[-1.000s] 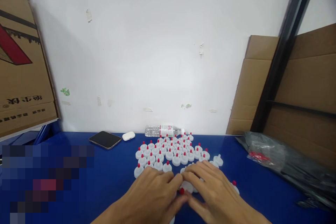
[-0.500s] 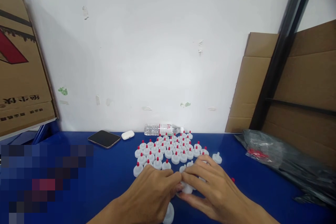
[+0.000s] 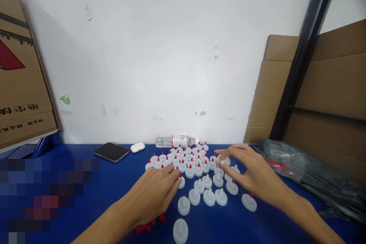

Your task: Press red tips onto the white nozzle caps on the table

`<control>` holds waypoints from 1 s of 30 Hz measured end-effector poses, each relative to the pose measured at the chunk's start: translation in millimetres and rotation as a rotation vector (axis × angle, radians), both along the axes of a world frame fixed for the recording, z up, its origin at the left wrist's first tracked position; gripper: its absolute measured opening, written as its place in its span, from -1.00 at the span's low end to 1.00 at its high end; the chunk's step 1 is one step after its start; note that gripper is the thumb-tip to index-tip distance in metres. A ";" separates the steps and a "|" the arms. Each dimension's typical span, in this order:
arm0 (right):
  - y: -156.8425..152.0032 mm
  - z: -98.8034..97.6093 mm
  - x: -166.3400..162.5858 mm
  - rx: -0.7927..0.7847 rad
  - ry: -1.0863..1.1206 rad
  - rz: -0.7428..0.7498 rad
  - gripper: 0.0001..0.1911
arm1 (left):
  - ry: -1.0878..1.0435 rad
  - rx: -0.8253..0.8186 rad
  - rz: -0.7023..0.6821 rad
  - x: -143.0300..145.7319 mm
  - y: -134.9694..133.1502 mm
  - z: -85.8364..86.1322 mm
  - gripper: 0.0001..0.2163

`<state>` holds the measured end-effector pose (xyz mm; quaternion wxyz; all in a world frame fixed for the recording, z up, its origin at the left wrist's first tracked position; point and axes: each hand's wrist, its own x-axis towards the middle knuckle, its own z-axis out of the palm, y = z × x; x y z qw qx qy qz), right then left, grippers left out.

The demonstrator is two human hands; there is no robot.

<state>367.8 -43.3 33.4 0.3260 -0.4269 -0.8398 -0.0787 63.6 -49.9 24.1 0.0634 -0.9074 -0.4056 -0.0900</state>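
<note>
On the blue table [image 3: 120, 187] stands a cluster of several white caps with red tips [image 3: 187, 158]. Nearer to me lie several white caps without tips [image 3: 208, 196], and a few small red tips [image 3: 150, 227] lie by my left wrist. My left hand [image 3: 153, 194] rests palm down at the cluster's front left, fingers curled loosely, its fingertips touching a cap. My right hand [image 3: 251, 175] reaches over the cluster's right side, pinching a white cap [image 3: 224, 160] in its fingertips.
A dark phone [image 3: 111, 151], a white earbud case [image 3: 137, 147] and a lying water bottle [image 3: 174, 141] sit by the white wall. Cardboard boxes [image 3: 23, 72] stand at left, cardboard sheets [image 3: 328, 84] and a black plastic bag [image 3: 309, 175] at right.
Both hands were joined over one cap near me. They have parted: the right hand moved forward and right holding a cap, the left moved forward to the cluster, uncovering untipped caps.
</note>
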 end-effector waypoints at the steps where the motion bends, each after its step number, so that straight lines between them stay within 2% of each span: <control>1: 2.1 2.6 4.5 -0.070 0.001 -0.028 -0.85 | 0.013 0.012 0.008 0.1 0.7 0.3 -0.77; 5: 8.5 10.7 20.0 -0.329 -0.028 -0.012 -0.71 | 0.078 0.040 -0.008 -1.7 1.0 1.2 -0.75; 9: 7.3 10.8 24.8 -0.689 -0.073 0.109 -0.77 | 0.142 0.023 -0.049 -6.5 2.1 0.1 -0.76; 11: 4.2 8.6 22.2 -0.814 -0.098 0.180 -0.81 | 0.121 0.012 -0.066 -9.0 4.0 -1.9 -0.79; 14: -0.4 6.5 18.0 -0.853 -0.116 0.194 -0.86 | 0.079 -0.002 -0.078 -11.4 7.6 -5.0 -0.79; 16: -1.3 7.3 19.7 -0.871 -0.087 0.143 -0.82 | 0.071 -0.010 -0.084 -12.0 9.4 -6.0 -0.77; 21: 3.7 12.8 45.1 -0.910 0.091 -0.006 -0.70 | 0.027 -0.047 -0.123 -11.4 8.8 -3.8 -0.90; 27: 1.0 10.6 63.1 -1.042 -0.066 0.026 -0.62 | 0.005 -0.134 -0.089 -10.7 0.7 -0.1 -0.93; 30: 0.1 7.0 54.9 -1.053 -0.069 0.036 -0.74 | -0.013 -0.178 -0.072 -11.3 -2.8 2.0 -0.93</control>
